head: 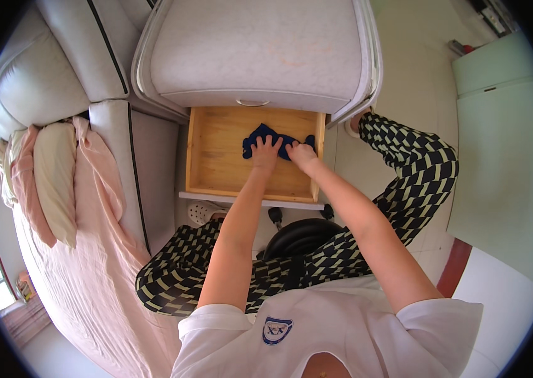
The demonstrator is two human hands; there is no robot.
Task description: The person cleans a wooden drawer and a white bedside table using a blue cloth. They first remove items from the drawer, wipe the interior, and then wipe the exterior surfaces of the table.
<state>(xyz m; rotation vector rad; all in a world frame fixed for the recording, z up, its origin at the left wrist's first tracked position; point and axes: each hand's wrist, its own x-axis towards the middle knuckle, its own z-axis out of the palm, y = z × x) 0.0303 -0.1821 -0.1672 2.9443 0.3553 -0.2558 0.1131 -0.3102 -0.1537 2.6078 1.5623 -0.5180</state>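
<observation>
A dark blue cloth (pixel 261 131) lies crumpled in the right part of an open wooden drawer (pixel 219 186). My left hand (pixel 266 151) rests on the cloth with its fingers spread. To its right, my right hand (pixel 301 152) touches the cloth near the drawer's right side, its fingers bent; whether they pinch the fabric cannot be told. The drawer stands pulled out below the grey upholstered top of a nightstand (pixel 257 52), which has a curved metal handle (pixel 252 102) on its upper drawer front.
To the left are a grey padded bed frame (pixel 115 141), pink bedding (pixel 105 245) and pillows (pixel 56 175). Under my legs is a round black stool seat (pixel 304 236) near the drawer front. A pale green cabinet (pixel 502 156) stands at the right.
</observation>
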